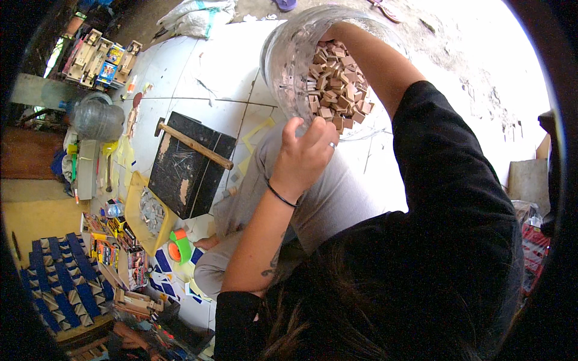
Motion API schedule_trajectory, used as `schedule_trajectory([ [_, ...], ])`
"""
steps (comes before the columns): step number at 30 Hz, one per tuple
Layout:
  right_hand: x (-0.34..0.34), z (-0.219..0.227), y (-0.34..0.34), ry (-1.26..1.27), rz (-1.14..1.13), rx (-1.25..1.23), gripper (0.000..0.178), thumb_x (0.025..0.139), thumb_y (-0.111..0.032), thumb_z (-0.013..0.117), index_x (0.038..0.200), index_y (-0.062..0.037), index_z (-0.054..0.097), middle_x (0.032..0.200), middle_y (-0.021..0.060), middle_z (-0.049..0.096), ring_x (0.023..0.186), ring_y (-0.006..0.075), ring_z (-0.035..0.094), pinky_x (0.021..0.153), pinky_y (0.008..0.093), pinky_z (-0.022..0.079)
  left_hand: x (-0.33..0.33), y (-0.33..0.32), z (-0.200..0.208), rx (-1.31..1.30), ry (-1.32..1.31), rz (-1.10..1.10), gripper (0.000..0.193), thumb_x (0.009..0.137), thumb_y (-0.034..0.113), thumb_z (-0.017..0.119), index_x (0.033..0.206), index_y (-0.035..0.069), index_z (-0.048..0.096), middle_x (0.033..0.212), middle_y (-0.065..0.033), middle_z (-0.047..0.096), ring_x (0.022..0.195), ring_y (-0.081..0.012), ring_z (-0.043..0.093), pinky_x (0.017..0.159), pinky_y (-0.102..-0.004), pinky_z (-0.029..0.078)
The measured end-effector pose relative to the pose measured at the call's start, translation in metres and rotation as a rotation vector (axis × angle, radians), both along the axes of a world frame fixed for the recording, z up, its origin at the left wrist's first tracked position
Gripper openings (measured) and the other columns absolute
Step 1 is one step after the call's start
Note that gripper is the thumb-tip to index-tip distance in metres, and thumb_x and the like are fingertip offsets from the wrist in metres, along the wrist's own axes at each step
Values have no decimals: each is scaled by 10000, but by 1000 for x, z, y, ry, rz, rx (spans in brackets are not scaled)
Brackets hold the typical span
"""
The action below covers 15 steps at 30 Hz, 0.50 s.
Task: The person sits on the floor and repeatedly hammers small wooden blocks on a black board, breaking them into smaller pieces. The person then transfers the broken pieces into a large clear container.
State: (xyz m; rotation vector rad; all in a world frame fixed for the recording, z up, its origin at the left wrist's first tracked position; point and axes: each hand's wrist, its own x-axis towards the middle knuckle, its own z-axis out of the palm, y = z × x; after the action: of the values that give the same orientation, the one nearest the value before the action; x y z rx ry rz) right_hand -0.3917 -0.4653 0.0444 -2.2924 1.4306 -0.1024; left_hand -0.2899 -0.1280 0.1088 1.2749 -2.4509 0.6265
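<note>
A large clear plastic jar (283,72) lies tipped on its side ahead of me, its mouth turned toward me. Many small wooden blocks (337,90) are heaped inside it, down to the near rim. My left hand (307,147), with a ring and a black wristband, has its fingers curled over that near rim and grips it. My right forearm reaches into the jar over the blocks. At the far side of the mouth, my right hand (331,33) shows only in part, its fingers hidden.
Left of my leg, a wooden-handled hammer (195,144) rests on a black block (174,180). Beside that are a yellow tray (133,204) of grey pieces and a green-orange tape dispenser (180,245). Wooden toy vehicles (99,60) stand far left; blue folded pieces (63,277) lie near left.
</note>
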Motion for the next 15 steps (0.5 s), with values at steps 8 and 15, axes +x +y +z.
schedule_trajectory([
  [8,16,-11,4,22,-72,-55,475,604,-462,776,840,-66,662,839,115,628,738,257,601,667,383,482,1,1,2,6,-32,2,73,764,214,604,804,154,595,894,38,525,1050,-116,475,902,-410,292],
  [15,3,-3,7,7,-10,14,466,602,-466,779,811,-67,658,798,110,622,697,246,593,638,376,477,1,0,2,4,-69,19,101,763,233,624,812,147,605,896,33,523,1041,-121,475,902,-403,289],
])
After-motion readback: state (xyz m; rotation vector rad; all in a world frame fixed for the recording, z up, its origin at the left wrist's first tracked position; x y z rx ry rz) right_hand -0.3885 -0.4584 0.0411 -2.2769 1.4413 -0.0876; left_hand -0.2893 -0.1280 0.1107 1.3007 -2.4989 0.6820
